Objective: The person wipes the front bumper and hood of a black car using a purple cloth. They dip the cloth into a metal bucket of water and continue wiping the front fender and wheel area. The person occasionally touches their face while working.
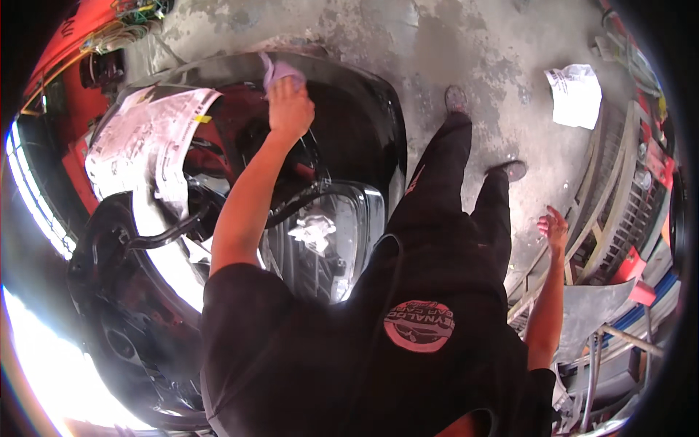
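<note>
My left hand (290, 109) is stretched out over a glossy black car body panel (357, 124). Under its fingers is a bunched purple cloth (280, 71), pressed on the panel near its far edge. At my right side, my right hand (555, 227) hangs away from the car with loosely bent fingers spread apart, and nothing shows in it. Close to my left forearm, sheets of printed paper (149, 135) cover part of the car, with a bit of yellow tape (203, 119) at their edge.
A crumpled white paper (313, 231) lies on a shiny window-like part (353, 244) beside my hip. Another white sheet (575, 95) lies on the stained concrete floor (502, 44). Slatted frames and metal parts (619, 189) stand along the right. Cables (120, 36) hang over red equipment at the far left.
</note>
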